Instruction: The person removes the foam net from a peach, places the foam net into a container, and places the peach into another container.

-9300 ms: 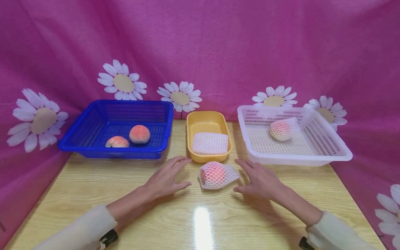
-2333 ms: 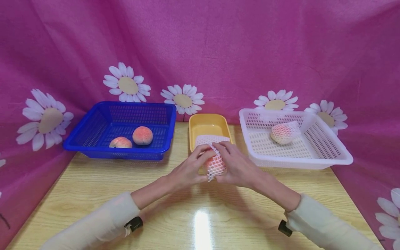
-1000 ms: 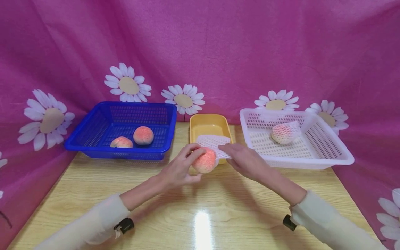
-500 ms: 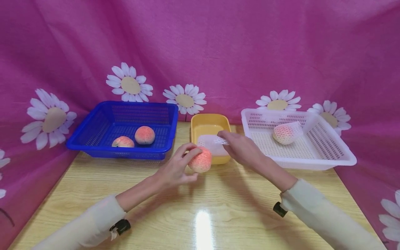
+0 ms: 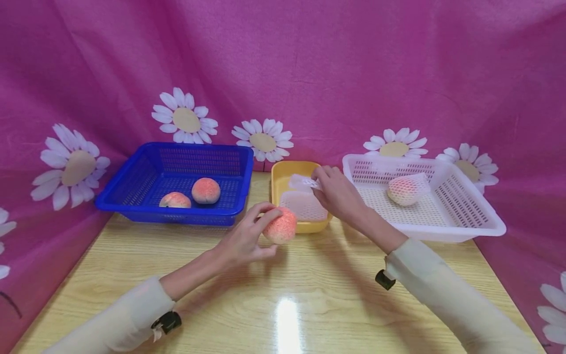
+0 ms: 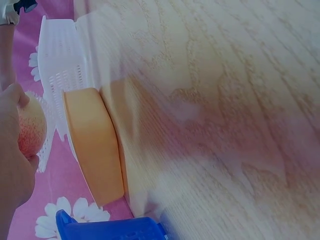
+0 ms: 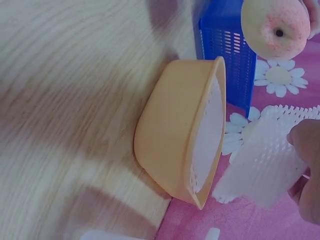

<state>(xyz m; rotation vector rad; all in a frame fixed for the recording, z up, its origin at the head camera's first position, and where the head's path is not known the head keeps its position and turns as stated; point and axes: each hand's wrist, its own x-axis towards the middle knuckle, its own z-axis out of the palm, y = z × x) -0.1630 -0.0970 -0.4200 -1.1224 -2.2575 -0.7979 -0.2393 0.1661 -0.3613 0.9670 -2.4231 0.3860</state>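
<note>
Head view first: what'd the L hand point(image 5: 244, 241) have?

Bare peach point(image 5: 281, 227), gripped betw. thumb & fingers, up off the table point(image 5: 239, 300), near the yellow tray point(image 5: 313, 227). Fingers hid its L side.

And the R hand point(image 5: 338, 194)?

Pinched a foam net point(image 5: 302, 182) over the tray; mesh looked washed out. More netting point(image 5: 305, 206) lay inside, no. of pcs. unclear.

Blue basket point(image 5: 168, 213)?

Held two: far peach point(image 5: 205, 191) in full view, near peach point(image 5: 175, 199) partly hid behind the front rim.

Wrist cams any help?

Partly. L-wrist view cut the L hand off at the edge; R-wrist view cropped the R hand, w/ a pale edge point(image 7: 107, 235) at bottom, too little to ID.
</note>
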